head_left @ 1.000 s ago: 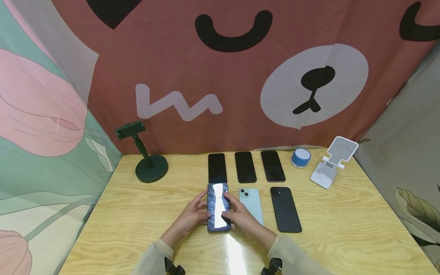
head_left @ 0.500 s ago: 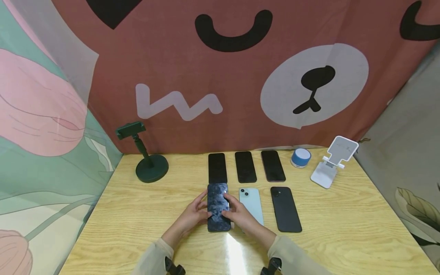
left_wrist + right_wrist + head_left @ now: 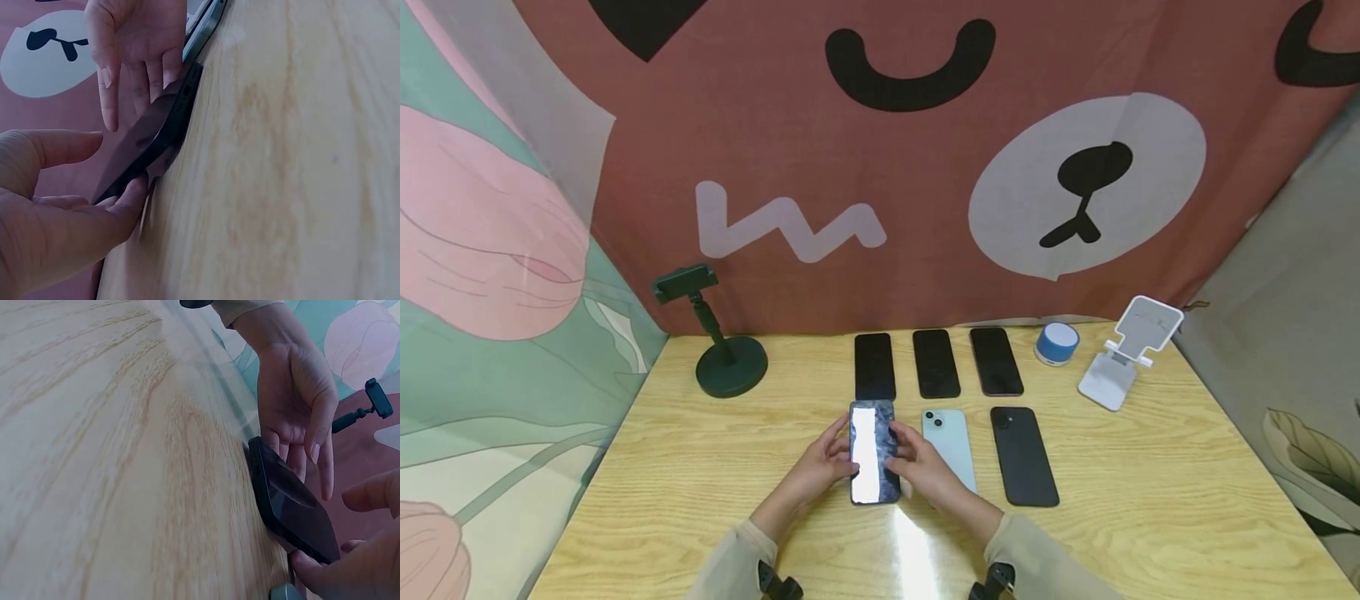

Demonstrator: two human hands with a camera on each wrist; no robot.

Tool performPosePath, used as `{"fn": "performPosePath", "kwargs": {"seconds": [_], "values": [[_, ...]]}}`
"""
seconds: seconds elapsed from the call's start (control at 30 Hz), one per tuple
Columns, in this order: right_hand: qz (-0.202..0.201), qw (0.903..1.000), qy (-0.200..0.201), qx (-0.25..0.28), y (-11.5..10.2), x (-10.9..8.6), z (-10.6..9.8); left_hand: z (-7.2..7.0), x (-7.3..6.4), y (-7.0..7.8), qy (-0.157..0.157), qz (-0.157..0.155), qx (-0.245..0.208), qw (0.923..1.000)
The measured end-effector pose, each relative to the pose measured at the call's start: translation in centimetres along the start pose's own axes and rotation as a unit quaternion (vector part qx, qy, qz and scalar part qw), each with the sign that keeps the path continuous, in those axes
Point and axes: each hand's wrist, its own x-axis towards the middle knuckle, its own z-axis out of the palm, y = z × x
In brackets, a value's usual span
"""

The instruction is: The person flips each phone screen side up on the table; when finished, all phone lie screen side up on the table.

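A dark smartphone [image 3: 887,454], screen up with a bright glare on its left half, is held between both hands just above the wooden table. My left hand [image 3: 814,471] grips its left edge, and my right hand [image 3: 925,468] grips the right edge. The left wrist view shows fingertips under the phone [image 3: 140,140] and the left thumb raised above the screen. From the right wrist, the phone [image 3: 294,503] looks tilted, with the right hand's [image 3: 359,565] fingers at its edge. Right of it, a light blue phone [image 3: 951,446] lies back up, partly covered by my right arm.
Several phones lie around: a black one [image 3: 875,367] directly behind, others [image 3: 936,364] [image 3: 996,362] farther right, and a black back-up phone [image 3: 1025,457]. A green phone stand [image 3: 730,367] is at left. A blue speaker-like cylinder [image 3: 1057,344] and white stand [image 3: 1108,379] are at right.
The held phone has shifted slightly left and tilts differently: its screen glare vanished, then reappeared on the left half. Both hands keep their hold.
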Motion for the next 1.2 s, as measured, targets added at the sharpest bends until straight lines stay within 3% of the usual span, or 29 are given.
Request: {"fn": "performPosePath", "kwargs": {"seconds": [0.33,0.53,1.0,1.2], "values": [[0.002,0.9997,0.024,-0.010,-0.1,-0.2,0.1,0.8,-0.6,0.6,0.004,0.021,0.046,0.9987],[0.005,0.9998,0.019,-0.008,0.0,-0.1,0.2,0.9,-0.9,0.8,0.018,0.006,0.067,0.9976],[-0.006,0.9991,0.030,-0.031,-0.7,-0.6,0.3,0.9,-1.0,1.0,0.019,-0.036,0.064,0.9971],[-0.017,0.9974,0.042,-0.057,-0.5,-0.7,0.4,1.0,-1.0,0.9,0.021,-0.037,0.060,0.9973]]}}
